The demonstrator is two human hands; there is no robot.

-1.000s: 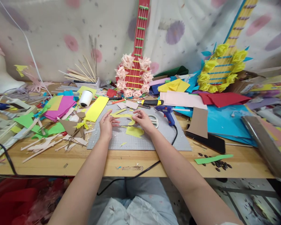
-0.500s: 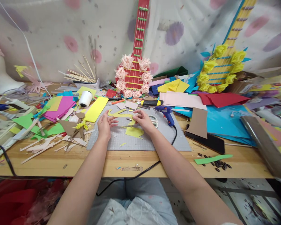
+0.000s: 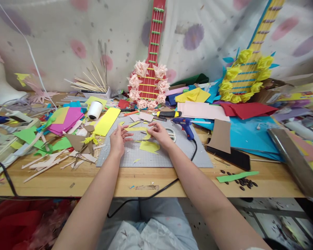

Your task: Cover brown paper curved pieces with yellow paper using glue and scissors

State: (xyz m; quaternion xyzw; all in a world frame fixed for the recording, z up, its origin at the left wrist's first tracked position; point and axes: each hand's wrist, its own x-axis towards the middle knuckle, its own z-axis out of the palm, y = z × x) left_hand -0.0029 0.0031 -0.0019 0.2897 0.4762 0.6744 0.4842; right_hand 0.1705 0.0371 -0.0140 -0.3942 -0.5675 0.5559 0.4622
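Note:
Both my hands are over a grey cutting mat [image 3: 172,156] on the wooden table. My left hand [image 3: 118,139] pinches the left end of a thin yellow paper strip [image 3: 135,128]. My right hand [image 3: 160,133] has its fingers curled on the strip's right end, near a thin stick. A yellow paper scrap [image 3: 149,146] lies on the mat just below my right hand. Scissors [image 3: 172,133] lie partly hidden behind my right hand.
A blue glue gun [image 3: 185,125] with a black cord lies right of my hands. A yellow-handled knife [image 3: 169,113], white thread spool [image 3: 95,109], yellow sheet [image 3: 106,121], coloured paper piles and two paper guitars [image 3: 150,80] crowd the back. A black phone [image 3: 231,156] and seeds [image 3: 241,180] lie right.
My left hand has shifted slightly right along the yellow strip and its fingers have closed on it. My right hand has stayed almost still.

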